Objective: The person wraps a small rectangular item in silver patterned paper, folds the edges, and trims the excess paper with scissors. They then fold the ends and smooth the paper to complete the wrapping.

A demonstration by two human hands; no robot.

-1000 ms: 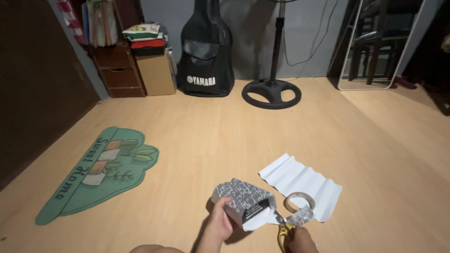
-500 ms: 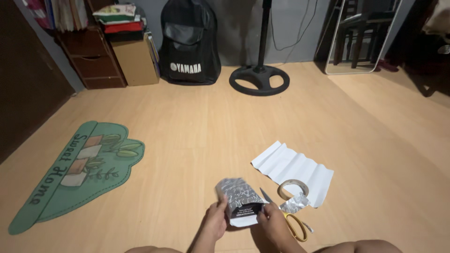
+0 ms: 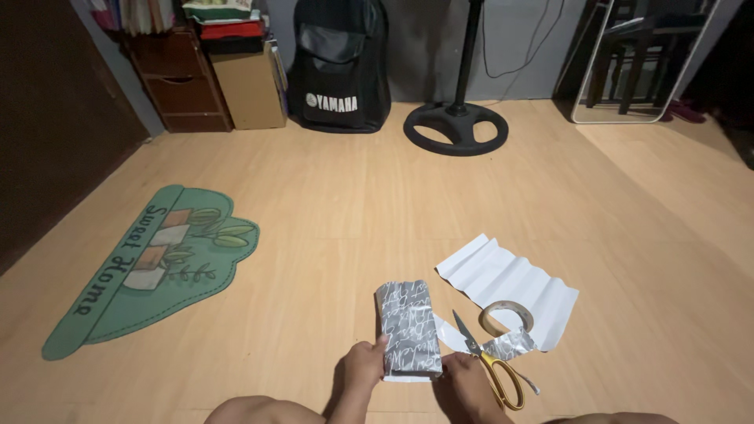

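A small box wrapped in grey patterned paper [image 3: 408, 326] lies flat on the wooden floor in front of me. My left hand [image 3: 362, 367] grips its near left corner. My right hand [image 3: 465, 385] presses the near right corner, where a white flap of paper sticks out. Yellow-handled scissors [image 3: 492, 363] lie on the floor just right of the box, blades pointing away from me. A roll of clear tape [image 3: 506, 318] and a crumpled scrap of grey paper [image 3: 509, 344] rest beside them, on a creased white sheet [image 3: 510, 284].
A green floor mat [image 3: 153, 267] lies to the left. By the far wall stand a black guitar bag [image 3: 339, 67], a fan's round base [image 3: 456, 128], a cardboard box [image 3: 249, 90], wooden drawers [image 3: 177, 98] and a leaning mirror [image 3: 632, 63]. My knees show at the bottom edge.
I have put the scissors down on the floor. The wrapped box went from tilted up in my left hand to lying flat, and my right hand moved onto it.
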